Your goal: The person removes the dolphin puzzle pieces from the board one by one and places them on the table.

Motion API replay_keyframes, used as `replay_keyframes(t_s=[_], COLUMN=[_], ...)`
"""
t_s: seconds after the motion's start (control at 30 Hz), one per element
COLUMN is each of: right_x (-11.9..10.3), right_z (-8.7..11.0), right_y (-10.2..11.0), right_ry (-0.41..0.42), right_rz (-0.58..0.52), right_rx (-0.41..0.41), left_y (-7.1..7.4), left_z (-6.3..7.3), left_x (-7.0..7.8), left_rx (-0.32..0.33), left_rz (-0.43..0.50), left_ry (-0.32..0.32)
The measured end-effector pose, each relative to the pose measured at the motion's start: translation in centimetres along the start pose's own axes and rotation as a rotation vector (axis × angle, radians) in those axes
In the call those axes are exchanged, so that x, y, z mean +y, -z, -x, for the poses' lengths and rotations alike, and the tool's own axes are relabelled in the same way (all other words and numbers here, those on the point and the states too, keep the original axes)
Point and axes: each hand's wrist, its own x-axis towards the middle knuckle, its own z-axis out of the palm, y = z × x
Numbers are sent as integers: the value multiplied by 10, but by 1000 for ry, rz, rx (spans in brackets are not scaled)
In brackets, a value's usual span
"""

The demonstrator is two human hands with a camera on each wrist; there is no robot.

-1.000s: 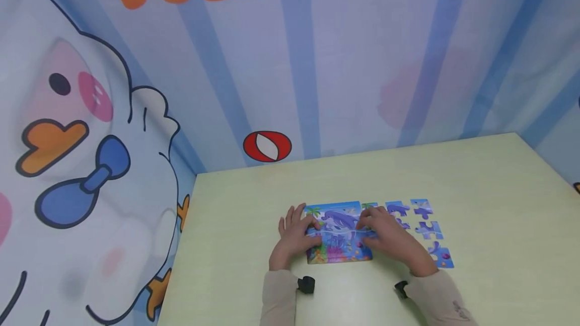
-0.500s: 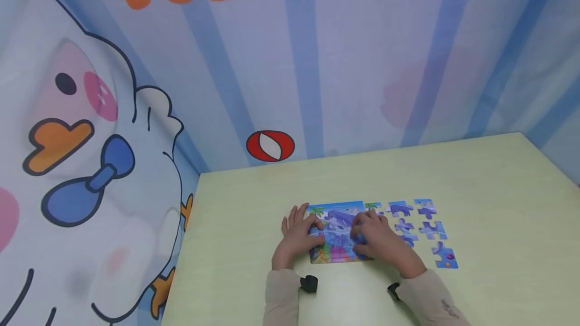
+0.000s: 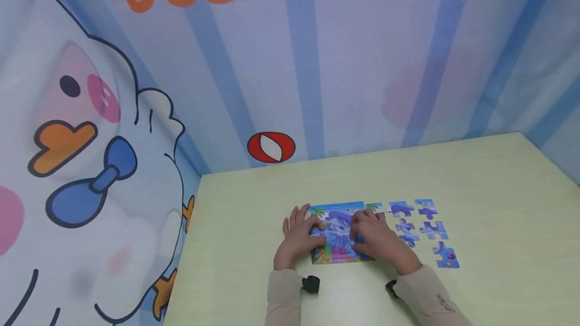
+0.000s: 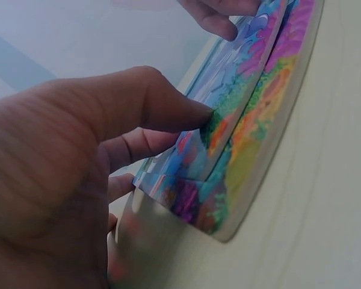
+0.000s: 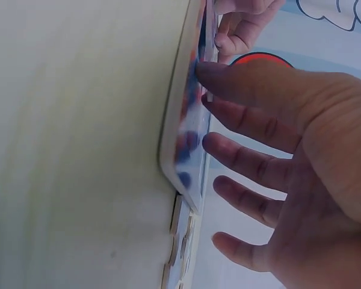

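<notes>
A jigsaw puzzle board [image 3: 337,253] with a dolphin and sea picture lies on the table. My left hand [image 3: 299,235] rests at its left side, thumb and index finger on the picture, the other fingers spread over the left edge. In the left wrist view, the thumb [image 4: 186,114] presses close to the inner step of the frame [image 4: 259,144]. My right hand [image 3: 378,235] is over the board's right half. Its thumb and fingers pinch a blue puzzle piece [image 3: 359,239], mostly hidden by the hand. In the right wrist view, the other fingers [image 5: 246,198] are spread.
Several loose puzzle pieces [image 3: 434,230] lie on the table [image 3: 254,215] right of the board, some right beside its edge. A printed cloth [image 3: 353,64] with stripes and a duck stands behind and to the left.
My right hand has moved left from the board's right edge to over the picture, bringing the piece with it, then stays nearly still. My left hand keeps its place on the board.
</notes>
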Motion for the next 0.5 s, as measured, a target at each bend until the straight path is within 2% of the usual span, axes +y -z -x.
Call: replay_keyframes(t_s=[0.3, 0.5], right_x=[0, 2], right_z=[1, 3], right_y=[1, 4], right_ry=[34, 57], right_rz=[24, 18], right_rx=[95, 115], left_y=[-1, 1], left_z=[0, -1], left_x=[-2, -4], left_rx=[-9, -17], left_rz=[14, 16], left_ry=[-6, -15])
